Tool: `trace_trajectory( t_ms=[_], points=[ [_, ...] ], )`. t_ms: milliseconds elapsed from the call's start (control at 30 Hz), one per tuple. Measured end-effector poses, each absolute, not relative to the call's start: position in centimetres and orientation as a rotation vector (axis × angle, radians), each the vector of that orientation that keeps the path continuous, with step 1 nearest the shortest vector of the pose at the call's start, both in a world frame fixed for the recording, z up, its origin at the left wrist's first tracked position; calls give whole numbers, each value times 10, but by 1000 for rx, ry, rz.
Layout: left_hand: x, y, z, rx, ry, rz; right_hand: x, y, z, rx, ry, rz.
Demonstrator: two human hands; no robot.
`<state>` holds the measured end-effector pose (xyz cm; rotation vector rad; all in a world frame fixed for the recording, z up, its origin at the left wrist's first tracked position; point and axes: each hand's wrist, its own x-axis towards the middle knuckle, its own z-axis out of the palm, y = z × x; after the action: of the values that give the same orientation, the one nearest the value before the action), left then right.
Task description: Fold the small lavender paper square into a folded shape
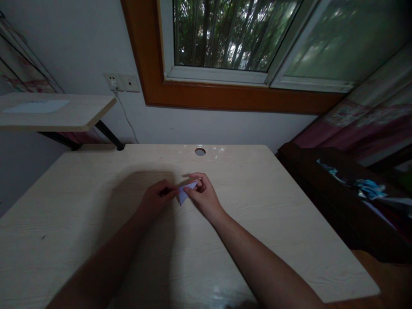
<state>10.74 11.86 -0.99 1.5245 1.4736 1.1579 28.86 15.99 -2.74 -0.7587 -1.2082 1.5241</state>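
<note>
A small piece of folded purple paper point(183, 196), roughly triangular with one point facing down, is held between both hands over the middle of the desk. My left hand point(157, 198) pinches its left corner between thumb and fingers. On the other side, my right hand point(205, 194) grips the paper, thumb on the near face and fingers behind it. The fingers hide part of its upper right edge. Whether the paper touches the desktop I cannot tell.
The pale wooden desk point(257, 240) has a round cable hole point(200, 152) near its back edge. A raised shelf point(96, 107) on black legs bears a white sheet point(37, 106) at the left. Behind are a wall socket point(120, 82) and a window point(222, 38); dark furniture point(322, 184) stands right.
</note>
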Motion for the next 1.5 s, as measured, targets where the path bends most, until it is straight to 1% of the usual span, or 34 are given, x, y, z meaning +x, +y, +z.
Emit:
trace_trajectory(
  t_ms=[267, 500, 1500],
  points=[
    [101, 121, -13, 1655, 1305, 1275, 291, 163, -27, -699, -1127, 1686],
    [100, 123, -16, 1687, 1226, 1325, 291, 161, -29, -636, -1098, 1761],
    [100, 123, -15, 1699, 1243, 1293, 287, 158, -32, -681, -1149, 1712]
  ],
)
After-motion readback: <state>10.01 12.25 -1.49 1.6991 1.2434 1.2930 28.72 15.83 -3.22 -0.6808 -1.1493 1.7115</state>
